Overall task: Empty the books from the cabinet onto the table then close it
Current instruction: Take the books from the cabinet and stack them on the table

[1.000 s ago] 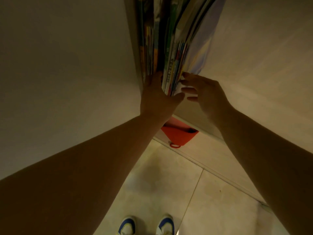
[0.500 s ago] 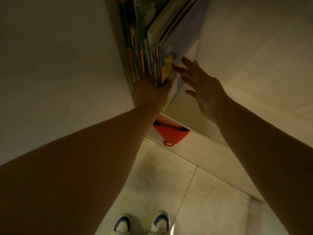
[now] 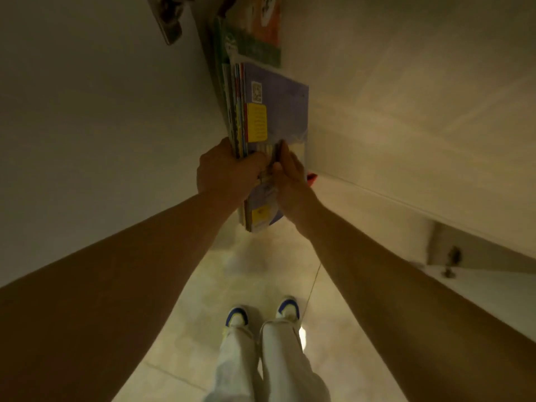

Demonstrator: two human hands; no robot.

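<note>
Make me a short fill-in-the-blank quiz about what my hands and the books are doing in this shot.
1. The bundle of books is gripped by ____ hands.
2. The outermost cover facing the right hand is purple with a ____ label.
3. The left hand grips the bundle on its ____ side.
4. Below, the shoes stand on a ____ floor.

Missing words: both; yellow; left; tiled

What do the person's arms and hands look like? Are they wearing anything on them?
Both forearms are bare, with no sleeves in view. The left hand and right hand wear no gloves, and no watch or bracelet shows at either wrist. The dim light hides finer details such as rings.
</note>
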